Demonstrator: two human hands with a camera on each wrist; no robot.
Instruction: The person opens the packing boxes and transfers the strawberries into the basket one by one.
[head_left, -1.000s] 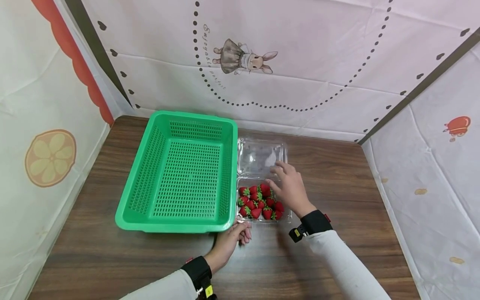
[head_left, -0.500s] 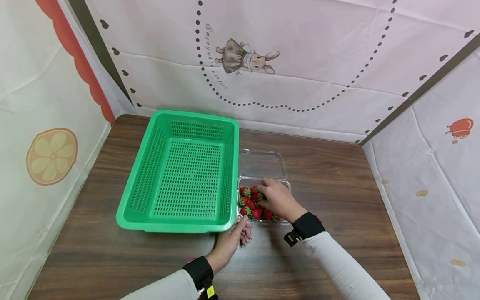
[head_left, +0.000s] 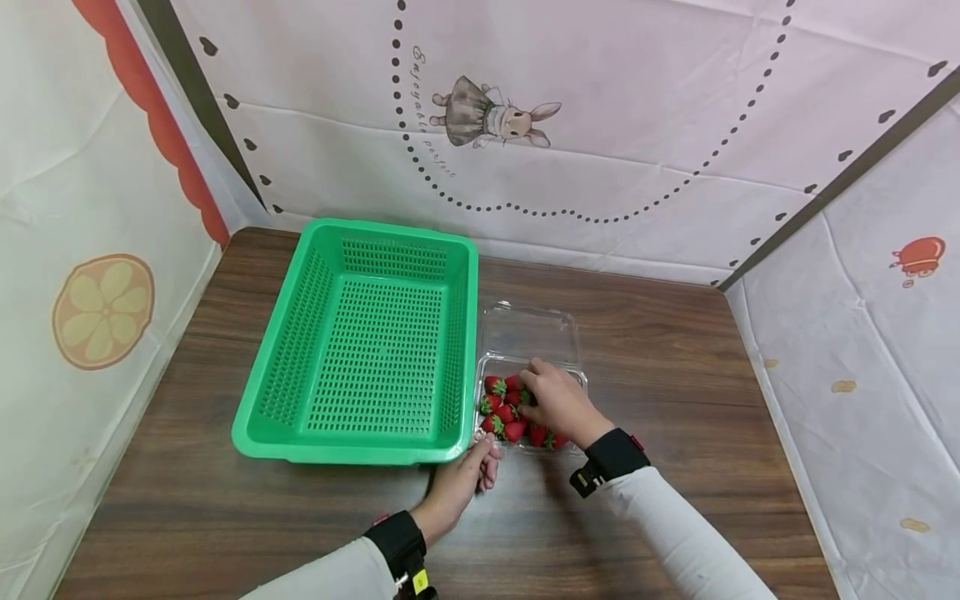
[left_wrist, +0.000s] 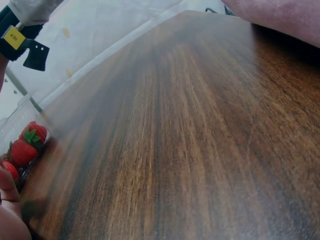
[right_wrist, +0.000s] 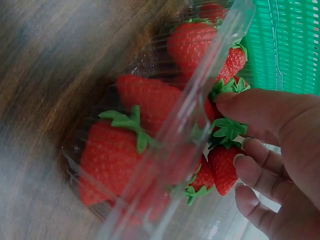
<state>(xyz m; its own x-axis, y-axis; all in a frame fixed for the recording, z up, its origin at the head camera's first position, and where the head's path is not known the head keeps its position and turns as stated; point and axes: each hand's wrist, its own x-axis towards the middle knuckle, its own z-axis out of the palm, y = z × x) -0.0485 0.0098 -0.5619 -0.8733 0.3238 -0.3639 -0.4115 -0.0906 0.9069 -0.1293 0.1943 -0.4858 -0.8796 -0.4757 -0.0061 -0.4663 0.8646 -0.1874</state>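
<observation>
Several red strawberries (head_left: 513, 431) with green leaves lie in a clear plastic clamshell box (head_left: 495, 360), whose lid (head_left: 528, 331) is folded back behind it. My right hand (head_left: 558, 404) reaches into the box from the right and pinches a strawberry by its leafy end. In the right wrist view, the thumb (right_wrist: 250, 107) and curled fingertips close in around green leaves (right_wrist: 230, 129), with the box wall partly in front. My left hand (head_left: 456, 483) pinches the box's front left corner, thumb on top and fingers curled. Strawberries (left_wrist: 22, 151) show at the left wrist view's left edge.
A green plastic basket (head_left: 468, 350) with slotted walls stands directly left of the box, its rim close beside it. Brown wood-grain table (head_left: 667, 375) extends to the right and in front. Printed white cloth walls (head_left: 637, 125) enclose the back and sides.
My right hand has come down from beside the lid onto the strawberries. The lid has tipped farther back, and the box has shifted slightly right. The left hand stays at the corner.
</observation>
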